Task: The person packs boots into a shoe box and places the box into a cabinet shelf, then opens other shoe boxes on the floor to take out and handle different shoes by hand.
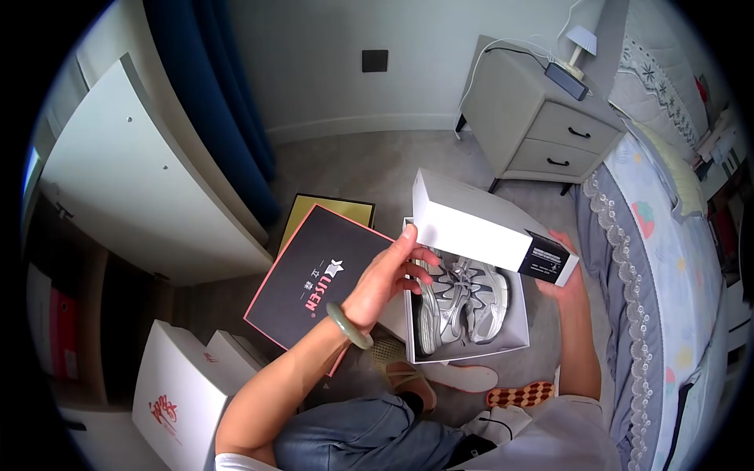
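Observation:
A white box lid (471,228) with a black label on its right end is tilted above an open white shoebox (514,343). My right hand (564,275) grips the lid's labelled right end. At the lid's left corner is my left hand (400,267), thumb against the edge and fingers curled beneath; a green bangle (349,326) circles that wrist. Inside the shoebox lies a pair of silver-grey sneakers (463,302), partly covered by the lid. Left of it, behind my left forearm, is a black LISEN box (302,275) with a pink edge.
A yellow-green box (345,210) lies behind the black one. White boxes (177,392) with red print stand at lower left, near an open cabinet door (133,173). An insole (463,377) and a brown-patterned sole (522,395) are near my legs. Nightstand (542,133) and bed (652,259) are right.

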`<state>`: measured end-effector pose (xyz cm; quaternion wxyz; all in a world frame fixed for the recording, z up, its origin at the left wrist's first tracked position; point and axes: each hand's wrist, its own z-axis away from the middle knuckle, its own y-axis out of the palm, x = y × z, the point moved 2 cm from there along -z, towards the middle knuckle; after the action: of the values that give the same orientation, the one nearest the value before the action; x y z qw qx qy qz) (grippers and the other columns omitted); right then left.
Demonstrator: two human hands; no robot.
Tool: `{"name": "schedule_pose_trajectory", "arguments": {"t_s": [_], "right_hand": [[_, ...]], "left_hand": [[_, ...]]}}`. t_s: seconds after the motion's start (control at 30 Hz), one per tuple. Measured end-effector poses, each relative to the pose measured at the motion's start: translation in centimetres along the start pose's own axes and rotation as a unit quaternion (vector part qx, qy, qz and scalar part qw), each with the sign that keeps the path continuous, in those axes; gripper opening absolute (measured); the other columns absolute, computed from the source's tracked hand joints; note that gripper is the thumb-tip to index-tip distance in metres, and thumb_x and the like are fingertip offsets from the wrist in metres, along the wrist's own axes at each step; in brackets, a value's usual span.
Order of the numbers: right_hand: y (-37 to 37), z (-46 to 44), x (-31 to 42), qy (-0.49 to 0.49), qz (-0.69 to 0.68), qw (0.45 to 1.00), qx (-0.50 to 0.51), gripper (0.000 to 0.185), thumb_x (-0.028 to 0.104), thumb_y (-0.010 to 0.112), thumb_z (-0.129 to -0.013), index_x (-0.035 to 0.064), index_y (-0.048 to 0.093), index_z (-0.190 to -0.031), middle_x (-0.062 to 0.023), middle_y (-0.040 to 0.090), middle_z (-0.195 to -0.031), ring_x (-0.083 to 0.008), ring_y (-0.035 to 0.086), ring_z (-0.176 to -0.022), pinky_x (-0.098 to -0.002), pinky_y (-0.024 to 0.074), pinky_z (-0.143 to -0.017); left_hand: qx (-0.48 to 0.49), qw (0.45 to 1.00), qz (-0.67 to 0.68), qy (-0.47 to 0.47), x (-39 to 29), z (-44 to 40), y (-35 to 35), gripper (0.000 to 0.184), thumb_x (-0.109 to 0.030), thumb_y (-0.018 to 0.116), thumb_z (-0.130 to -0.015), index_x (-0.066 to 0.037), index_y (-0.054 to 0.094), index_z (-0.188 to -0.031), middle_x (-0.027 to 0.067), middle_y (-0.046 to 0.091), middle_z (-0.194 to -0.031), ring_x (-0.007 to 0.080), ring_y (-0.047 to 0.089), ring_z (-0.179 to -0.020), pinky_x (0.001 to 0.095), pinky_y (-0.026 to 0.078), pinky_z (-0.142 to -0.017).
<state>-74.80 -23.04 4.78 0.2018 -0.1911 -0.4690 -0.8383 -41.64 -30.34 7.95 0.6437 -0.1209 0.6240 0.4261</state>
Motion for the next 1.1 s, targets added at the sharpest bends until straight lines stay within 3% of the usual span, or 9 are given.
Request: {"name": "schedule_pose_trajectory", "arguments": {"t_s": [0.13,0.73,1.1], "right_hand": [[-0.4,-0.8,0.7,0.017,-0.033,0.999,-0.013,0.018,0.025,0.069,-0.082,0.0072,0.066,-0.082,-0.0054,0.070,-0.074,-0.0189,0.068,-0.061,-0.0303,0.0591,-0.056],[-0.9,0.2,0.7,0.001,-0.020,1.000,-0.023,0.018,0.026,0.068,-0.084,0.0087,0.068,-0.081,-0.0051,0.072,-0.076,-0.0186,0.070,-0.061,-0.0293,0.0592,-0.053],[-1.7,-0.1,0.7,0.039,-0.029,0.999,0.014,0.019,0.027,0.067,-0.085,0.0079,0.068,-0.083,-0.0061,0.072,-0.077,-0.0192,0.070,-0.062,-0.0296,0.0594,-0.053]], "left_hand": [[0.006,1.000,0.003,0.009,-0.8,1.0,-0.9,0.069,-0.065,0.031,-0.097,-0.006,0.056,-0.122,0.0033,0.058,-0.108,0.0132,0.053,-0.091,0.0284,0.041,-0.085],[0.020,1.000,-0.005,0.011,-1.2,1.3,-0.3,0.074,-0.064,0.031,-0.097,-0.001,0.054,-0.126,0.0040,0.058,-0.107,0.0124,0.052,-0.089,0.0279,0.041,-0.086],[0.026,1.000,-0.006,0.009,-1.0,1.3,-0.3,0.067,-0.064,0.031,-0.098,-0.006,0.059,-0.116,0.0024,0.059,-0.104,0.0120,0.052,-0.088,0.0277,0.041,-0.085]]}}
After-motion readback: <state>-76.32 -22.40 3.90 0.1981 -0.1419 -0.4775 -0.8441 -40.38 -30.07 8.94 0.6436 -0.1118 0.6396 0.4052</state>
